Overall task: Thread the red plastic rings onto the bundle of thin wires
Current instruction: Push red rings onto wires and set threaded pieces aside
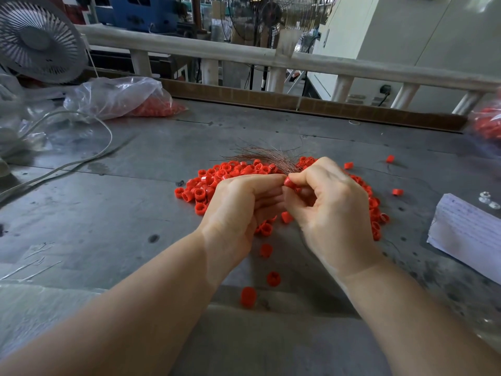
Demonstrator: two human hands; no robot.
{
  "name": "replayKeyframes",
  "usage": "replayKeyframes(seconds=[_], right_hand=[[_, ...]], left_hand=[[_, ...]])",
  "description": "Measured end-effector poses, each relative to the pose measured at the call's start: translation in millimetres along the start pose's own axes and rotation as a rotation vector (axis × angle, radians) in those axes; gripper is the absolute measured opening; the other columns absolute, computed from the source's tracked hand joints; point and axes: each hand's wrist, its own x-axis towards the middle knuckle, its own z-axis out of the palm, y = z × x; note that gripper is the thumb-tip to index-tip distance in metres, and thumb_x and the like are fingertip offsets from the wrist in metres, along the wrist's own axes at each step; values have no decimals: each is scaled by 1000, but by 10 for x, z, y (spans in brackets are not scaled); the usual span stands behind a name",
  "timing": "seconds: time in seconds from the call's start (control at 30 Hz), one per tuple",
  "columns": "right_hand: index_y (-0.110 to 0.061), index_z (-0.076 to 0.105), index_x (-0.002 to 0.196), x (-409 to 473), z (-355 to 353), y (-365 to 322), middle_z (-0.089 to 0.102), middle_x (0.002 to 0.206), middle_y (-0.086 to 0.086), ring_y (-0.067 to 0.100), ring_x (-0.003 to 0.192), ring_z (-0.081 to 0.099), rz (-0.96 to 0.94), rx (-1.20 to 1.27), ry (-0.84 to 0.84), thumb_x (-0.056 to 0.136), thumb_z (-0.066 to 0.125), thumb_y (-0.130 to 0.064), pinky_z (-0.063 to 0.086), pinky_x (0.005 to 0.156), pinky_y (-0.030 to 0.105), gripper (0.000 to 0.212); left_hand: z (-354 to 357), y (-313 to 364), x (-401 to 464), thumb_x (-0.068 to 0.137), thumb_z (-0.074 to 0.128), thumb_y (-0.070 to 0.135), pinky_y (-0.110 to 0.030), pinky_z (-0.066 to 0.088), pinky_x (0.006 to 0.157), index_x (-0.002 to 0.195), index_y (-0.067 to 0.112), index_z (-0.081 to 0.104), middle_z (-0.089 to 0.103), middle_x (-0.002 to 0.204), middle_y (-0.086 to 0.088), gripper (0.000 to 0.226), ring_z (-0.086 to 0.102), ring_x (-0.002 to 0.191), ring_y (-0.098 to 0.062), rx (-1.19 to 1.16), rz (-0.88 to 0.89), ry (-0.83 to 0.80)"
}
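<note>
Pinching one red ring (pixel 289 182), the right hand (pixel 329 210) is held against the left hand (pixel 241 210), which grips the wire bundle (pixel 267 158) above the far ring pile (pixel 217 180) on the counter (pixel 108 213). Rings look light and slippery; wires look bendy, best gripped near the tips.

The right hand (pixel 328 204) and left hand (pixel 238 210) cover the near part of the ring pile (pixel 214 180) and the gripped end of the wire bundle (pixel 265 157). 1 bag of red rings (pixel 488 123) is cut by the right edge (contents blurred). The fan (pixel 38 39) is cropped at the left edge.
</note>
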Motion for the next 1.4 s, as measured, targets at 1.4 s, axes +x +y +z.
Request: replayKeyframes(seconds=[1.4], right_hand=[[-17,67,88,38,-32,38,66,82,-1,4,74,60,245,320,92,81,63,5,44,67,9,23]], left_hand=[[-53,-63,83,86,50,-3,-20,56,69,92,4,66,71,76,-5,17,69,67,-9,-160,-3,-193]])
